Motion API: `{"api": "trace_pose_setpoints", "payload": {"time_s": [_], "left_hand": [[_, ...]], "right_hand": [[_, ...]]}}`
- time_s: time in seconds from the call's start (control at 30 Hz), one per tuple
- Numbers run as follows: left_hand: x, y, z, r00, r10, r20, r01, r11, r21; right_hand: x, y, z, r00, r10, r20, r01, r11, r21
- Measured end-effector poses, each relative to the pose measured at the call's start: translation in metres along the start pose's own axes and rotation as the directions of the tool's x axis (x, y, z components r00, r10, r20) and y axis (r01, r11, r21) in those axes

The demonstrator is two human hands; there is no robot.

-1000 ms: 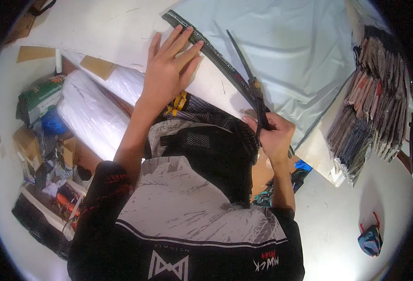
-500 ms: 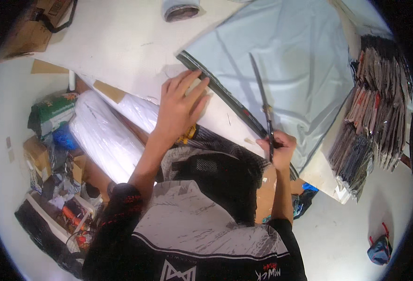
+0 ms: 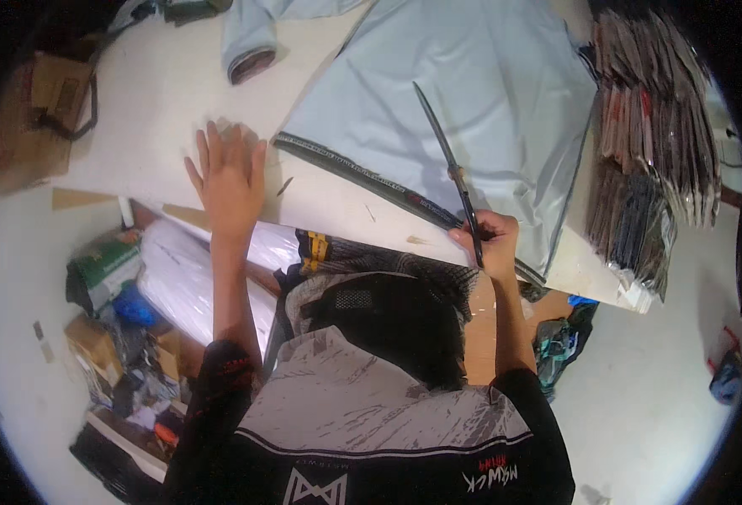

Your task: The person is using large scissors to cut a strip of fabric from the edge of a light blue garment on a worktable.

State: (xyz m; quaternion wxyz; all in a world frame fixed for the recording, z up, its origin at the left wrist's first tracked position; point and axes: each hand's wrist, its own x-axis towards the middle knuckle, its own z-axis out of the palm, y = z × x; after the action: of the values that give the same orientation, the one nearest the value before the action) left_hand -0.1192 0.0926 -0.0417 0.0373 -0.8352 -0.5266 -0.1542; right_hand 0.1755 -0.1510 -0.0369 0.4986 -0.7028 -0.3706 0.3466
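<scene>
A light blue-grey shirt (image 3: pixel 438 76) lies spread on the white table, its dark-banded hem (image 3: pixel 354 172) running diagonally along the near side. My right hand (image 3: pixel 493 240) grips long scissors (image 3: pixel 438 126) by the handles, over the near right part of the hem. The blades point away across the cloth and look closed. Left of the hem's corner, my left hand (image 3: pixel 230 181) rests flat on the tabletop with fingers spread, holding nothing. A small dark scrap (image 3: pixel 285 186) lies on the table between that hand and the hem.
Stacks of folded garments in clear plastic (image 3: pixel 653 126) stand along the right. A cardboard box (image 3: pixel 55 93) sits at the far left. Below the table's left edge are white plastic-wrapped rolls (image 3: pixel 190 265), a green bag (image 3: pixel 106 268) and open cartons (image 3: pixel 93 349).
My left hand has left the hem and moved left onto the bare tabletop. My right hand still holds the scissors over the shirt. The whole view has shifted.
</scene>
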Motion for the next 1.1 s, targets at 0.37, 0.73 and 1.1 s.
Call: {"api": "trace_pose_setpoints", "payload": {"time_s": [0.37,0.73,1.1], "left_hand": [[-0.032,0.052,-0.001,0.873,0.448,0.194,-0.419,0.891,-0.175],[-0.04,0.129,-0.01,0.877,0.478,0.055,-0.405,0.795,-0.453],[-0.031,0.3,-0.03,0.115,0.986,0.123,-0.41,0.159,-0.898]], "right_hand": [[-0.003,0.009,0.004,0.999,0.027,-0.04,-0.023,0.996,0.089],[-0.04,-0.044,0.043,0.97,-0.092,-0.226,0.117,0.988,0.101],[-0.115,-0.082,-0.056,0.774,0.257,-0.579,-0.105,0.953,0.283]]}}
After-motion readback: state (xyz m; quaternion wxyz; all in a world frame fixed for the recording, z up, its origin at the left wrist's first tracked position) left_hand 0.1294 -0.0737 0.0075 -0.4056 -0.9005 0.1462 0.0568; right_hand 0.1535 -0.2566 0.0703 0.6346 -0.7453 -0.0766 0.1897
